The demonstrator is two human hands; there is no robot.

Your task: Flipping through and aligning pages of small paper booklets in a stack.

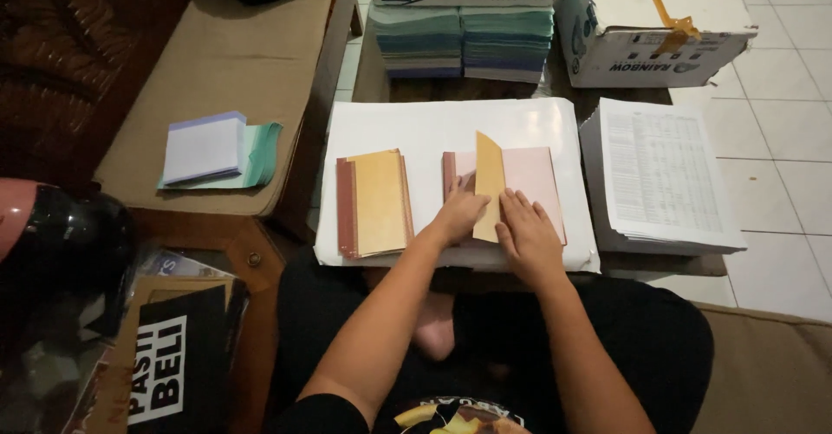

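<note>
Both hands, left (459, 211) pinching 1 yellow sheet (489, 184), right (526, 236) spread flat; 2 booklets (374, 202) lie below.

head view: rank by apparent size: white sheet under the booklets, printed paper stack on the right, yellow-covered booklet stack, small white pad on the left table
1. white sheet
2. printed paper stack
3. yellow-covered booklet stack and small white pad: these look about alike, so no ranking between them.

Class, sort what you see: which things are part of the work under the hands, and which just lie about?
In the work:
left hand
right hand
yellow sheet
pink pad
yellow pad
white board

Lying about:
printed stack
cartons
coloured paper piles
helmet
</note>
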